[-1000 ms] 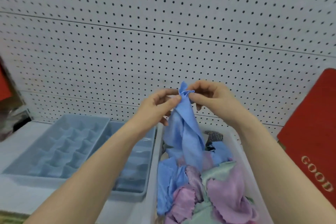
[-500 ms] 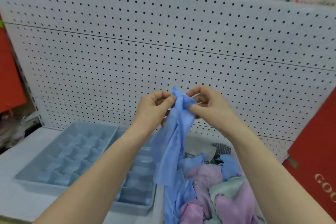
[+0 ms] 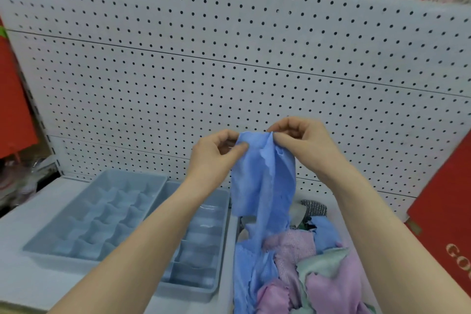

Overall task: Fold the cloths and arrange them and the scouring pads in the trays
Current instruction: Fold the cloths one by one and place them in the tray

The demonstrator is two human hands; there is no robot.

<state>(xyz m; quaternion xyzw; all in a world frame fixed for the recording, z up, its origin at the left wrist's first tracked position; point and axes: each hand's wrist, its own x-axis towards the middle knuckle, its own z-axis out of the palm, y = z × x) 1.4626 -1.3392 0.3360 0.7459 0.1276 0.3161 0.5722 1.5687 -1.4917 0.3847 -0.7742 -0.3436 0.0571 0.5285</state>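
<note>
- Above the bin [image 3: 235, 232], L hand [image 3: 216, 158] and R hand [image 3: 303, 143] each pinch blue cloth [image 3: 265, 186] by its top edge, fingers closed.
- Step: spreading cloth (pre-fold).
- Next: locate corners, fold, put in tray [image 3: 63, 252]; both trays look empty.

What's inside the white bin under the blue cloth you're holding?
The white plastic bin holds a heap of crumpled cloths: blue, pink, purple and pale green. A silvery scouring pad peeks out at the back. Whatever lies beneath the heap is covered.

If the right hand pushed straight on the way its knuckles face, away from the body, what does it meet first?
Most likely the white pegboard behind it. Nothing shows between the right hand and that panel, though depth is unclear.
</note>
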